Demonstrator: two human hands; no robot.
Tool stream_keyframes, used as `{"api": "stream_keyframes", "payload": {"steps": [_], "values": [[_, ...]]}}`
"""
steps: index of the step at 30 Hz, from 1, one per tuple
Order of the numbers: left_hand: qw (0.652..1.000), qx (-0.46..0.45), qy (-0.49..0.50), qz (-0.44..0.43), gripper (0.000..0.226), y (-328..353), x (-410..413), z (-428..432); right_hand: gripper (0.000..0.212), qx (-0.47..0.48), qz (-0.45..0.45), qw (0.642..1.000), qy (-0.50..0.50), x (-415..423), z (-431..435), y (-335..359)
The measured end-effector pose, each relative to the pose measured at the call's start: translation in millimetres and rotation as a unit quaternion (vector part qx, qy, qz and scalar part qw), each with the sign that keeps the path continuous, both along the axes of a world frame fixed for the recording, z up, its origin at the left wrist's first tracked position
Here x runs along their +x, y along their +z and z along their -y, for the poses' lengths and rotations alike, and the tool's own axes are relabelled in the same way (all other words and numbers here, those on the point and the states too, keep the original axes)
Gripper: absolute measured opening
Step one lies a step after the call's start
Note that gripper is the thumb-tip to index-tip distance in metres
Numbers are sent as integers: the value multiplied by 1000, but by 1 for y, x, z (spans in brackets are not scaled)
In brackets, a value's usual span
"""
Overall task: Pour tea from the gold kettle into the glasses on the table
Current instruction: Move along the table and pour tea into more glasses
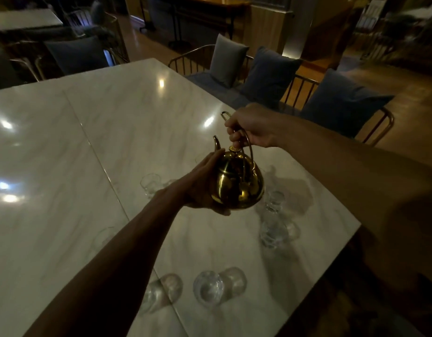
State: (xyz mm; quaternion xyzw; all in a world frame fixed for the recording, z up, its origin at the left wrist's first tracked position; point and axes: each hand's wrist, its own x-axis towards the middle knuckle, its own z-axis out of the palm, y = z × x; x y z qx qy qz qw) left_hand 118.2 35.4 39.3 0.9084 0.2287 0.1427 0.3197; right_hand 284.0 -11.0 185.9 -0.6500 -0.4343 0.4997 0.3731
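Two clear glasses [207, 288] stand close to the near edge of the marble table [64, 154], side by side. Beyond them the left hand [202, 183] cups the belly of the gold kettle [236, 188] from the left, fingers curved underneath and thumb lying up toward the spout [216, 142]. The right hand [249, 128] is fisted round the top of the arched handle [249, 144]. The kettle hangs upright above the table (its lid on, spout pointing away), with more glasses just right of it [274, 229] and one to the left [150, 182]. Blue cushions [268, 74] line a bench behind.
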Motion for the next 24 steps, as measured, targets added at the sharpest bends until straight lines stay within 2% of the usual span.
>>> {"api": "stream_keyframes", "payload": {"steps": [5,8,16,24], "values": [[991,-119,47,30,114,-1,35,47,17,-10,61,998,-4,23,30,7],[991,-117,43,42,97,-5,58,63,17,-31,88,996,-12,46,39,4],[989,-112,59,80,75,-17,134,83,17,-85,167,982,10,125,30,-7],[989,-100,81,69,69,-45,191,73,22,-86,262,957,85,174,13,-29]]}}
